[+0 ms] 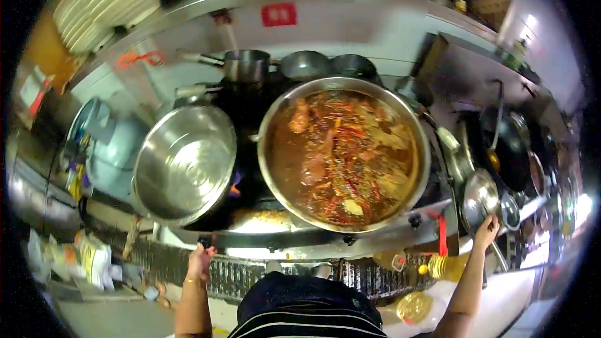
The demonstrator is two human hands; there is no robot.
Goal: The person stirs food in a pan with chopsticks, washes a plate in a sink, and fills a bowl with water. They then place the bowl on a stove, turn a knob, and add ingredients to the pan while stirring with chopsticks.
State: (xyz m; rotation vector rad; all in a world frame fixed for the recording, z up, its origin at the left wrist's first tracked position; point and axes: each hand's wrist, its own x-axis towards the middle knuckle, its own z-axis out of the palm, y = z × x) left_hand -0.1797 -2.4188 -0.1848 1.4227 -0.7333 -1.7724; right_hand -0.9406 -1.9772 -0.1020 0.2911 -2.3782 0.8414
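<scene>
Big broth pot centre, empty steel basin left of it over a blue flame. I've got the left hand pinching the burner knob below the basin. I'd turn slowly, eyes on the flame. Right hand touches a steel ladle, but I can't tell the grip: too small, and the knob's mostly covered.

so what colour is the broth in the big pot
Reddish-brown broth, dotted with red chilli pieces; the head view shows it best.

The ladle and empty basin are shiny smooth steel; the pot holds glossy, oily broth.
</scene>
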